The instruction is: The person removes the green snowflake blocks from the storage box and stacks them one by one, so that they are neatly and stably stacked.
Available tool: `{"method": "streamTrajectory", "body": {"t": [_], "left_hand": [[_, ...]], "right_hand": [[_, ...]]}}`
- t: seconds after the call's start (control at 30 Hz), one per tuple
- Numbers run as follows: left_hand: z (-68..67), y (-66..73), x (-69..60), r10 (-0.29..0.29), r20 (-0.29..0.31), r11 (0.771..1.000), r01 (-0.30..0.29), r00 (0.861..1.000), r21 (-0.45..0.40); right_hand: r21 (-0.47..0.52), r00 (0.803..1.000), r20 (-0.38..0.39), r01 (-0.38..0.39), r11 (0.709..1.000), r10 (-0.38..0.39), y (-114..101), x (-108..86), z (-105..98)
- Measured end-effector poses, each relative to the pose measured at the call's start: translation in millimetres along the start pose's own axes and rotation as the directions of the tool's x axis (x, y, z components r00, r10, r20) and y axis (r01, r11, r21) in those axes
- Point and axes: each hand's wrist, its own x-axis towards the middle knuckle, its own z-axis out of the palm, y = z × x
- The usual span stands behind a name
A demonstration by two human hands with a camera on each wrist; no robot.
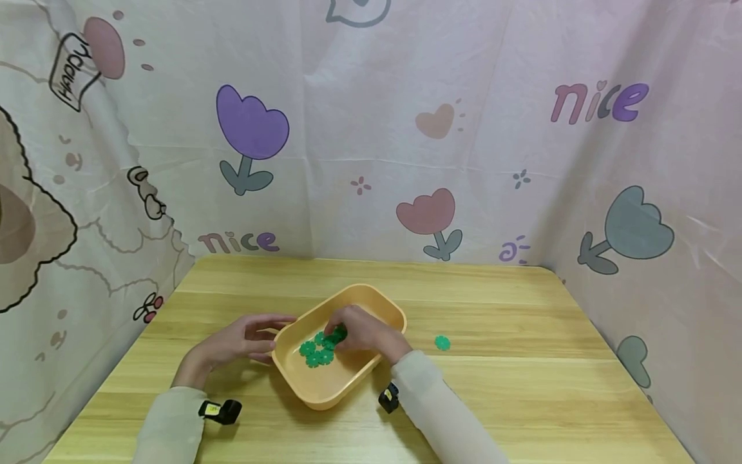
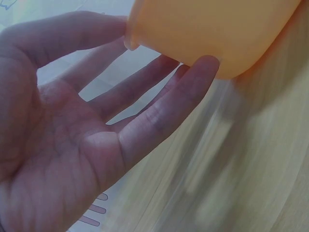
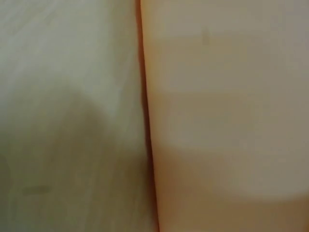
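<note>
Head: right grip [image 1: 361,328] inside yellow tray [image 1: 319,383], pinching green flower pieces [image 1: 339,333]; loose pieces [image 1: 313,357] just beside fingertips, stray piece [image 1: 442,343] on desk [image 1: 522,386], right of tray.
Left wrist: left grip [image 2: 77,130] spread, fingers touching tray's outside.
Right wrist: blurred tray wall [image 3: 227,116].

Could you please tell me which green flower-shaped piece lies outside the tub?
The lone green piece on the wooden tabletop, to the right of the tub; the other visible pieces are within it.
</note>
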Motion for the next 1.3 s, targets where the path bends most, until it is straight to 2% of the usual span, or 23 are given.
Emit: {"method": "streamTrajectory", "body": {"t": [0.3,0.53,0.73,0.93,1.3], "left_hand": [[-0.3,-0.6,0.4,-0.001,0.002,1.0,0.001,1.0,0.002],[0.5,-0.8,-0.7,0.005,0.0,1.0,-0.005,1.0,0.008],[0.0,-0.6,-0.3,0.015,-0.001,1.0,-0.015,1.0,0.01],[-0.1,0.2,0.5,0.001,-0.006,1.0,-0.001,1.0,0.016],[-0.3,0.3,0.1,0.011,-0.004,1.0,-0.011,1.0,0.029]], "right_hand": [[-0.046,0.999,0.018,-0.031,0.998,0.032,0.3,2.3,1.7],[-0.008,1.0,-0.009,-0.022,1.0,0.022,-0.8,0.3,1.1],[0.043,0.998,-0.058,0.024,0.999,-0.021,-3.3,-4.8,-7.6],[0.1,0.995,-0.08,0.059,0.993,-0.051,-5.1,-13.9,-19.9],[0.103,0.989,-0.136,0.072,0.992,-0.058,-2.9,-33.7,-35.2]]}}
